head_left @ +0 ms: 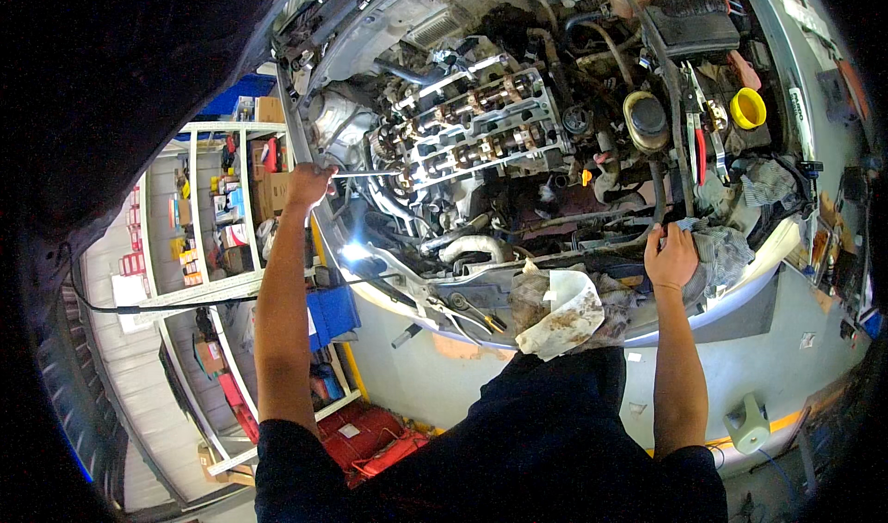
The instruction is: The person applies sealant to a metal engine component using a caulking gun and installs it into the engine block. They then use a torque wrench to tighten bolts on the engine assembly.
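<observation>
While the left hand (312,186) clenches a metal bar (363,173), the right hand (672,259) half-curls — any hold unclear.

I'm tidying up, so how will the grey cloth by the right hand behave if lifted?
The grey cloth beside the right hand is probably floppy, judging by its soft folds. It seems unlikely to roll, since it lies bunched up.

car frt (767,261) w/ grey rag (726,257) & tools (495,321)

I count two bare hands (672,257), two lobed metal camshafts (504,144), one long slim metal bar (361,173), one round yellow plastic cup (764,108), one black-capped yellowed reservoir (646,121).
</observation>
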Demonstrator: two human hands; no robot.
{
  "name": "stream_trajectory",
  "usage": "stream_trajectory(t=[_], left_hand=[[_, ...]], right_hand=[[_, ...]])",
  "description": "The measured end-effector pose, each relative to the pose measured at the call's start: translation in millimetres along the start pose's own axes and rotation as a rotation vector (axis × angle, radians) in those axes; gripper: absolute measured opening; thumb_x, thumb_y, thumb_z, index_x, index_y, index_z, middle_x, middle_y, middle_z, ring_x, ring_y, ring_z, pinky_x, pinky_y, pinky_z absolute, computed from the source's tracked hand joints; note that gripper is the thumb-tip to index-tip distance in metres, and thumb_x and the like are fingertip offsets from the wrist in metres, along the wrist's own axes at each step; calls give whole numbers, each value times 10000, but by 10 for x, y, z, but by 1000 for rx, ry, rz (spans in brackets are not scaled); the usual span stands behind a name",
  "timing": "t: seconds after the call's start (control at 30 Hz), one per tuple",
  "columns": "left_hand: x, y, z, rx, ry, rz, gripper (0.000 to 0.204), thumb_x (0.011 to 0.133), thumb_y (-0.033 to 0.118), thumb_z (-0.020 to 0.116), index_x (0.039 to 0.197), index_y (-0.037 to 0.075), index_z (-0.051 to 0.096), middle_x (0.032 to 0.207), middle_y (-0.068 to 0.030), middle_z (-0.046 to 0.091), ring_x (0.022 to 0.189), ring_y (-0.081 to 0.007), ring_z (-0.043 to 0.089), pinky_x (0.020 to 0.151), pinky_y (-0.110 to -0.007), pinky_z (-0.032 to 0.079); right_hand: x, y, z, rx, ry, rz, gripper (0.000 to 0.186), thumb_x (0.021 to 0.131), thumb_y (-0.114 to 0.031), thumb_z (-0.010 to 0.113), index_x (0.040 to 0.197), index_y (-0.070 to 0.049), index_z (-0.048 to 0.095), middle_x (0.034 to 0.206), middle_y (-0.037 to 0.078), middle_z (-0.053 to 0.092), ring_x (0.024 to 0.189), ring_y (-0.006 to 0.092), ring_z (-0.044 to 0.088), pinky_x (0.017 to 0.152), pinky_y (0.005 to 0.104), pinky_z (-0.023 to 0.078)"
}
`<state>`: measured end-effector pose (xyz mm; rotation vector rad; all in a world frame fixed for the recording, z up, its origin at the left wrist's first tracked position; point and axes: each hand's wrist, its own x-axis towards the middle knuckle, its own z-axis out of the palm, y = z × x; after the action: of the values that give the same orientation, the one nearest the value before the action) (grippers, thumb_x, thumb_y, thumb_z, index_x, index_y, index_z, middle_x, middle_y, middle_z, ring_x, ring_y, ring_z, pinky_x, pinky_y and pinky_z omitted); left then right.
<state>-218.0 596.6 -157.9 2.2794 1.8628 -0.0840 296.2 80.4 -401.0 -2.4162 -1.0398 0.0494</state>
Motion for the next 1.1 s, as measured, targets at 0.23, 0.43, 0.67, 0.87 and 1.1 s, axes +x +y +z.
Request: stream_trajectory(t=[0.23, 0.43, 0.67, 0.87, 1.1], left_hand=[[-211, 591, 22, -295, -28, -298, 270, 877, 265, 837, 891, 19, 725, 736, -119, 729, 455, -184, 615, 384, -335, 437], [-100, 71, -66, -343, -129, -224, 292, 903, 258, 825, 964, 4, 694, 786, -97, 727, 426, -146, 561, 349, -325, 376], [-202, 565, -94, -355, -119, -462, 290, 933, 284, 778, 954, 6, 696, 750, -90, 712, 458, -150, 583, 356, -319, 383], [-154, 168, -32, -234, -68, -69, 329, 928, 293, 783, 777, 12, 702, 716, -102, 706, 415, -165, 554, 366, -338, 391], [-224, 726, -112, -248, -117, -548, 269, 926, 253, 796, 898, 5, 697, 698, -107, 691, 412, -152, 535, 365, -336, 395]], right_hand=[[-8, 32, -11, -18, 0, 26, 307, 994, -344, 625, 816, -94, 606, 755, 147, 601, 728, 369, 622, 598, 505, 509], [-2, 15, 33, -30, 18, -38, 313, 996, -337, 627, 808, -89, 595, 738, 134, 593, 722, 356, 618, 589, 495, 504], [-2, 18, -1, -16, 48, -37, 306, 994, -314, 636, 792, -90, 586, 730, 121, 590, 717, 341, 609, 598, 488, 503], [0, -1, 20, -18, 57, -42, 300, 988, -314, 641, 789, -94, 592, 734, 126, 596, 720, 346, 614, 600, 491, 504], [1, 37, 25, -20, 63, -29, 306, 980, -316, 648, 778, -95, 585, 723, 133, 592, 715, 355, 613, 594, 501, 501]])
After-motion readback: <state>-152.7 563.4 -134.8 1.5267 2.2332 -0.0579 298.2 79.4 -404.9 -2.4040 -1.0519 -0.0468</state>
